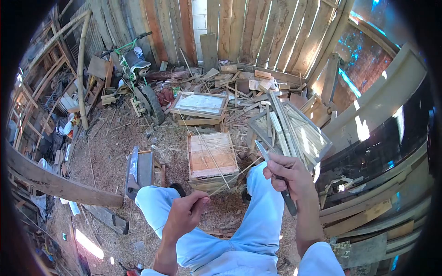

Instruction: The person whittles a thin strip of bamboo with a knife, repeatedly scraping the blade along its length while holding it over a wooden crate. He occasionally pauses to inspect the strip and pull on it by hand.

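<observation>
My right hand [292, 177] is wrapped round a knife [263, 151]; its pale blade points up and left, and the dark handle sticks out below the palm. My left hand [189, 212] is closed in a pinch on a thin wooden strip [237, 176]. The strip slants up to the right from my fingertips, over my knees, and its far end reaches close to the knife hand. Between my legs stands a wooden box [212, 152] with a plank top, and a few long thin strips [202, 140] lie across it.
A handsaw [133, 171] rests on a low stool at the left. Behind the box is a framed panel [199, 102]; at right, slats [280, 122] lie on a screened frame [306, 133]. Scrap wood is heaped by the plank wall, near a small bike [140, 76]. A beam [64, 183] juts in at left.
</observation>
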{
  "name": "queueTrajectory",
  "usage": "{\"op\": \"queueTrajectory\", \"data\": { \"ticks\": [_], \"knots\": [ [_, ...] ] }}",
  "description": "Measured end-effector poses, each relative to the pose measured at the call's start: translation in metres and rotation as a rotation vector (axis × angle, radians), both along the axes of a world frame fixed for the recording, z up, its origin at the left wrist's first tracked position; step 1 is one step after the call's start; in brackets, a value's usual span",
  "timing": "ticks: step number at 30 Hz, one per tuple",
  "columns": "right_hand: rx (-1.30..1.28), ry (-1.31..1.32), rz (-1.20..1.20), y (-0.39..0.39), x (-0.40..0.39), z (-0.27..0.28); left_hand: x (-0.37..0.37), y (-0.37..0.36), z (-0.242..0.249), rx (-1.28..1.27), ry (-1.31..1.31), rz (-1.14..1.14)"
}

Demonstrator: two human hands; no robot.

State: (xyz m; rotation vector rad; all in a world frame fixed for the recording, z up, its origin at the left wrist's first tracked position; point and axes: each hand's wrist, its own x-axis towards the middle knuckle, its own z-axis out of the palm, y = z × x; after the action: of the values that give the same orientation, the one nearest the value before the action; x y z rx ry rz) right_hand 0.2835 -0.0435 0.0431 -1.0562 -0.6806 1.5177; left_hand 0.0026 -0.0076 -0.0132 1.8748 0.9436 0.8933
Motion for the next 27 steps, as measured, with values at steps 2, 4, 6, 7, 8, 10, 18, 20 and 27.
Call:
{"op": "queueTrajectory", "data": {
  "ticks": [2,4,6,7,8,10,18,20,27],
  "knots": [
    [-0.008,-0.007,-0.007,0.000,-0.001,-0.002,-0.002,-0.001,0.003,-0.050,0.101,-0.048],
    [-0.001,-0.079,-0.079,0.002,0.006,-0.005,-0.003,0.001,0.004,-0.034,0.115,-0.047],
    [0.010,-0.147,-0.145,0.002,0.018,-0.004,-0.007,0.002,0.004,-0.017,0.133,-0.041],
    [0.041,-0.109,-0.212,0.000,0.024,-0.002,-0.010,0.001,0.004,-0.064,0.087,0.006],
    [0.074,-0.071,-0.277,0.000,0.026,-0.001,-0.013,0.002,0.004,-0.108,0.042,0.055],
    [0.078,-0.165,-0.204,-0.006,0.011,-0.008,-0.012,0.003,0.002,-0.129,0.083,0.057],
    [0.039,-0.126,0.279,-0.006,-0.058,-0.018,0.023,0.002,0.015,-0.097,-0.034,-0.035],
    [0.049,-0.124,0.255,-0.003,-0.056,-0.019,0.022,0.000,0.018,-0.087,-0.036,-0.034],
    [0.034,-0.084,0.287,-0.003,-0.050,-0.025,0.020,-0.002,0.015,-0.140,-0.022,-0.084]
  ]
}}
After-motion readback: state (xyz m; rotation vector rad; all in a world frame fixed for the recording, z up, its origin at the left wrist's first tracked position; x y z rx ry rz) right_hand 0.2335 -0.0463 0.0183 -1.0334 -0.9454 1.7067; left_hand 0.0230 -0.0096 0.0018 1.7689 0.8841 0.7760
